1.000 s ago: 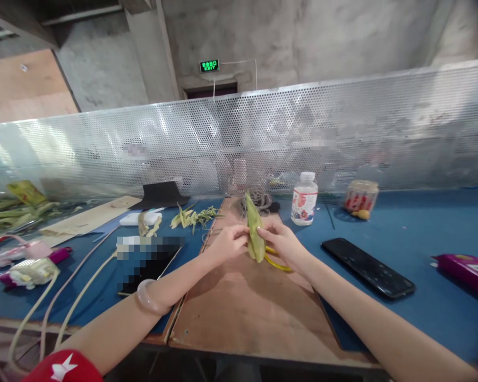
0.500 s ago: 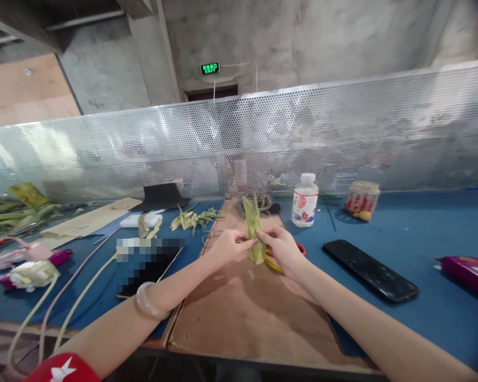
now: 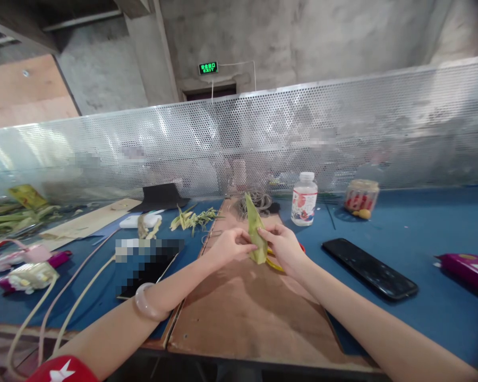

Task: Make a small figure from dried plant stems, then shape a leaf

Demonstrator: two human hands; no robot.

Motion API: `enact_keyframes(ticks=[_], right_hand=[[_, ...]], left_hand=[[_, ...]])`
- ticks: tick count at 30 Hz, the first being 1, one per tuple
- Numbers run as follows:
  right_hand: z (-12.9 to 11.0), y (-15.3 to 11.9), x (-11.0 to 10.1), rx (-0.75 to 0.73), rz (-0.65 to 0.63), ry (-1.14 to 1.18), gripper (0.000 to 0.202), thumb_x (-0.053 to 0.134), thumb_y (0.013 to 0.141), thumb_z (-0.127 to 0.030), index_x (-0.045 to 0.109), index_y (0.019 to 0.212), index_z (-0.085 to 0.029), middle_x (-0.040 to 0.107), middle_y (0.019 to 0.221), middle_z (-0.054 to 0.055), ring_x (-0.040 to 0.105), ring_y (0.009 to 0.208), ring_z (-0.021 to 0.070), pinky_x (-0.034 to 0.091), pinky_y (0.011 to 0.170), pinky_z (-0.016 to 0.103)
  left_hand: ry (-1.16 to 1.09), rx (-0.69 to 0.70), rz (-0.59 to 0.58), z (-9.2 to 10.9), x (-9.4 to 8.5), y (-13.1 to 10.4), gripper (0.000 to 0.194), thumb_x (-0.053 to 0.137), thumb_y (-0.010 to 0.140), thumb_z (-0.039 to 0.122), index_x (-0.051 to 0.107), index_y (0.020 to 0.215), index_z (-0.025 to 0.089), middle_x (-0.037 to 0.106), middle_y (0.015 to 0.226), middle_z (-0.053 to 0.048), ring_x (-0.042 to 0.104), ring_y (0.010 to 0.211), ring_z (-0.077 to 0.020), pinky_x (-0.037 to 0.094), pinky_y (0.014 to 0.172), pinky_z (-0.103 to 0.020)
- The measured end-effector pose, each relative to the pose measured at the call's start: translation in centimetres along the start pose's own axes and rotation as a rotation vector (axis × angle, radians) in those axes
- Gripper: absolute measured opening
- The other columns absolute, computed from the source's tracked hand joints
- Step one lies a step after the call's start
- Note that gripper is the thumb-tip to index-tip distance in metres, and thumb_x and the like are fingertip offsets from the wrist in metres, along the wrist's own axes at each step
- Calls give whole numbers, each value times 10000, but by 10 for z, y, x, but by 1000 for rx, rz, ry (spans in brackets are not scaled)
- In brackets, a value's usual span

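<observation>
A pale green folded leaf (image 3: 257, 233), possibly corn husk, stands upright between my two hands above the wooden board (image 3: 239, 313). On its left edge, my left hand (image 3: 231, 245) pinches it between thumb and fingers. My right hand (image 3: 283, 245) grips its right side, the thumb lying across the front. Behind my right hand, partly hidden, are yellow and red rings (image 3: 274, 261), perhaps scissor handles. Just past the leaf's tip lies a coil of grey wire (image 3: 258, 204).
Right of the board are a plastic bottle (image 3: 304, 199), a jar (image 3: 361, 197), a black phone (image 3: 368, 268) and a purple packet (image 3: 468, 273). To the left lie a dark tablet-like device (image 3: 155, 268), cables (image 3: 79, 300) and plant sprigs (image 3: 195, 218). A perforated metal screen (image 3: 183, 148) stands behind.
The leaf's two separate upper tips now appear as a single point, its top folded or turned together. Both hands keep nearly the same place and grip.
</observation>
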State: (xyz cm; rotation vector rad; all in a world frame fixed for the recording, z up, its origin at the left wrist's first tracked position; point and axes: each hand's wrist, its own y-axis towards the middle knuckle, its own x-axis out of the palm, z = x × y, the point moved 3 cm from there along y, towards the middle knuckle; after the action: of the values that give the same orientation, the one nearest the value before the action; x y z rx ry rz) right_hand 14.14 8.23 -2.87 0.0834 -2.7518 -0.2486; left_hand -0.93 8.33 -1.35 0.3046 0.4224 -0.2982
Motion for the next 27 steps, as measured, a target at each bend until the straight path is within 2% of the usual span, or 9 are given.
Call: enact_keyframes(ticks=[4,11,17,24,27], right_hand=[[0,0,-1,-9,4,0,383,802,527,-451,553,638,-183,605,626,-1,585,608,157,471,594,301],[-6,-3,1,-48,6,-48,359,788,546,-438,574,667,-177,619,661,8,590,650,168,473,623,309],[-8,-2,2,-99,10,-98,330,775,566,-424,573,673,-186,621,674,8,586,673,170,471,645,307],[-11,-2,3,-143,15,-180,251,752,591,-351,570,664,-195,628,695,17,574,691,176,457,673,308],[-10,-2,3,-159,26,-224,231,744,596,-335,565,649,-199,616,664,6,560,662,170,441,651,304]], left_hand=[[15,2,-59,1,3,-2,259,725,674,320,637,835,139,711,829,-64,662,771,-185,520,729,-300],[33,-4,6,-1,2,-2,212,716,682,306,612,773,145,702,765,-39,661,713,-169,522,674,-274],[-16,-15,9,-6,3,0,190,688,695,278,581,775,143,688,745,-37,658,700,-170,531,645,-280],[224,62,82,0,-1,-2,176,670,703,302,582,729,151,670,692,-33,633,662,-169,497,617,-266],[275,87,47,4,-1,-4,181,657,721,322,600,761,155,662,683,-21,613,628,-152,482,603,-253]])
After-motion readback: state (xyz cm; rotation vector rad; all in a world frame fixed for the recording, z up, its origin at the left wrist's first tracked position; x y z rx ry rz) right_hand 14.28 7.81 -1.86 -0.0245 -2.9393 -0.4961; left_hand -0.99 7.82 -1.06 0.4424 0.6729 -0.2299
